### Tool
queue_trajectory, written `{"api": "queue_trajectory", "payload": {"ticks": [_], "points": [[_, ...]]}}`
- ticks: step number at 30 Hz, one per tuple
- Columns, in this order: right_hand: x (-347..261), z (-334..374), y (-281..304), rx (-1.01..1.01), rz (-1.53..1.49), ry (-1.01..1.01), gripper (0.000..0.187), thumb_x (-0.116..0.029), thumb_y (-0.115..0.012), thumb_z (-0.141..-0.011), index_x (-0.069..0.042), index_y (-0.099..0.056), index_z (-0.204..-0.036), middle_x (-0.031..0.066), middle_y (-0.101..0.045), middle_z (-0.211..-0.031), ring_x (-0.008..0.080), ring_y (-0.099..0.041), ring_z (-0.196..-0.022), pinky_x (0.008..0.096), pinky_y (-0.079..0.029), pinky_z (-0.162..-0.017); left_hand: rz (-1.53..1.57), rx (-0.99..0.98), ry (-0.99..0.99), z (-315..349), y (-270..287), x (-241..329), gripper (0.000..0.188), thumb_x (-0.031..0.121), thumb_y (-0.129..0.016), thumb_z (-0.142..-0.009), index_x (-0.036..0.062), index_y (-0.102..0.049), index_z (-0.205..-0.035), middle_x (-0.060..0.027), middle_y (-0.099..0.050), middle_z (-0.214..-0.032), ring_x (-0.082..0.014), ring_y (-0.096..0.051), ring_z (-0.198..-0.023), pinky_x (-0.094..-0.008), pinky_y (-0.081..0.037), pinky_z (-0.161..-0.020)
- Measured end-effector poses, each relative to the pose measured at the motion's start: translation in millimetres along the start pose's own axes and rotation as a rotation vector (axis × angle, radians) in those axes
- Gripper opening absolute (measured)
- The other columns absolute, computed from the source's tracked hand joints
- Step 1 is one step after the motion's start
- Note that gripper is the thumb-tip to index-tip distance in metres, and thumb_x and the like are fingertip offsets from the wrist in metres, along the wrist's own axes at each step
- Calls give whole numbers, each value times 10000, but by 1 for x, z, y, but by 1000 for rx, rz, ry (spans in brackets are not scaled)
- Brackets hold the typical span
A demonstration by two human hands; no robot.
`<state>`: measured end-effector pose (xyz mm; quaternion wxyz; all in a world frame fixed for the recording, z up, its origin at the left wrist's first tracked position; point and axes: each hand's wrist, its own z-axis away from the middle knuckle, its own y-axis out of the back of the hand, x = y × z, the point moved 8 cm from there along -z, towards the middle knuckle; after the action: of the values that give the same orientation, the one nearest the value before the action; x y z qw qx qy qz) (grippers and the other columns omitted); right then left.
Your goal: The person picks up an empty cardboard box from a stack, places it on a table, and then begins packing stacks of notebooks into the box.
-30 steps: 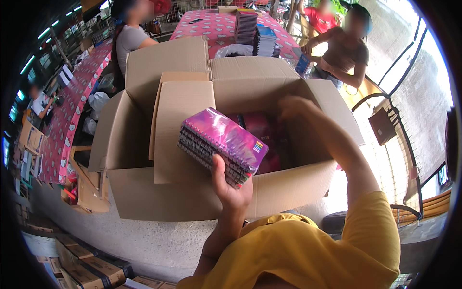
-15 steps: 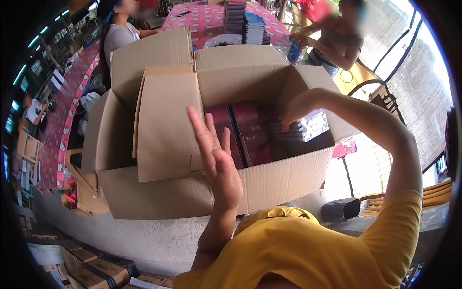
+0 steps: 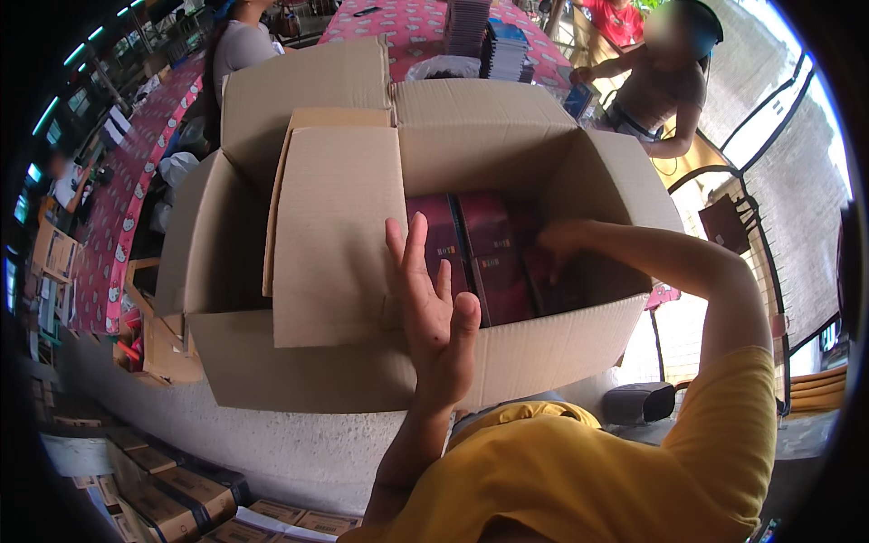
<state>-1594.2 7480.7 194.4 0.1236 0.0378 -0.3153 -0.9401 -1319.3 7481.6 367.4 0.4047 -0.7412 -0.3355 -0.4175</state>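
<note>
- The left hand [image 3: 436, 312] is raised with its fingers spread and holds nothing; it is in front of the near wall of the cardboard box [image 3: 561, 348], beside the inner flap [image 3: 335, 235] that is folded inward.
- The right hand [image 3: 561, 240] reaches into the box and its fingers touch the dark magenta packs [image 3: 484, 258] — I cannot tell if it grips one (the fingers are partly in shadow).
- The packs stand side by side inside the box, toward its right half.
- The box rests on a grey concrete ledge [image 3: 272, 448].
- Behind it is a tabletop with a red patterned cloth [image 3: 407, 23] — two other persons are near it.
</note>
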Motion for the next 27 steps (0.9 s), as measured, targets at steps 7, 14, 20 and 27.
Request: {"api": "queue_trajectory", "payload": {"ticks": [7, 14, 20, 27], "points": [[2, -64, -72, 252, -52, 75, 370, -352, -752, -663, -31, -699, -840, 193, -687, -896, 359, -664, -894, 464, -526, -789, 35, 22, -40, 2, -8, -2, 921, 569, -574, -871, 27, -159, -1490, -150, -15, -1578, -347, -15, -1455, -553, -118, -1123], [6, -85, -88, 150, 121, 63, 381, -273, -740, -662, -18, -687, -940, 205, -685, -921, 363, -667, -877, 470, -527, -801, -153, -15, -92, 2, -12, 9, 834, 547, -568, -886, 74, -228, -1482, -223, 28, -1558, -378, -57, -1446, -523, -169, -1123], [7, -76, -75, 316, -49, -44, 589, -309, -740, -654, -19, -609, -1150, 199, -686, -966, 374, -666, -883, 468, -523, -811, -349, -71, -91, 4, -20, 11, 749, 463, -589, -902, 90, -274, -1470, -292, -8, -1537, -407, -90, -1438, -496, -193, -1124], [-4, -54, -34, 723, 54, -160, 580, -292, -715, -692, -15, -589, -1187, 193, -684, -989, 356, -656, -943, 468, -518, -826, -354, -40, -100, 8, -29, 17, 705, 369, -630, -893, 69, -313, -1447, -301, -48, -1530, -423, -159, -1419, -500, -215, -1118]]}}
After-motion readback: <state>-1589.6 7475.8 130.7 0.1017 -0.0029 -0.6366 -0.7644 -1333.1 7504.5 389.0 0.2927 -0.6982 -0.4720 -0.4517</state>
